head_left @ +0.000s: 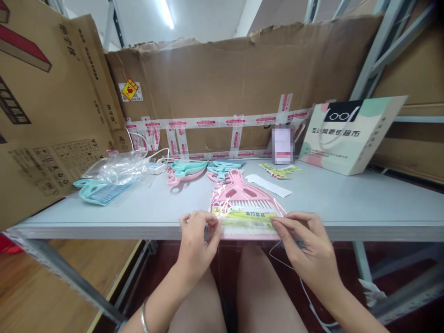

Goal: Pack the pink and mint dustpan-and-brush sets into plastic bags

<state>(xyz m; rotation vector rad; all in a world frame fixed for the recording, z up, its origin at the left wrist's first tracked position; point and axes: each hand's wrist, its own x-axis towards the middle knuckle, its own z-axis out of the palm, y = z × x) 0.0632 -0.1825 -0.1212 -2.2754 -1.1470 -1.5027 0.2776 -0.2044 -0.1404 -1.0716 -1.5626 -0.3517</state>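
A pink mini brush and dustpan set (239, 187) lies at the table's front edge inside a clear plastic bag (248, 231), its handle pointing away from me. Across the bag runs a green and yellow label strip (255, 216) with Chinese print. My left hand (199, 236) pinches the left edge of the bag between thumb and fingers. On the opposite side, the thumb and fingertips of my right hand (307, 240) close on the bag's right edge by the label. The lower end of the bag reaches the table edge.
Behind the bag lie mint and pink brush sets (189, 170) and more teal ones (222, 170). A bagged mint set (104, 190) and crumpled plastic bags (118, 166) are at left. Farther right are a white strip (268, 185), labels (277, 171), a phone (282, 145) and a paper bag (343, 138).
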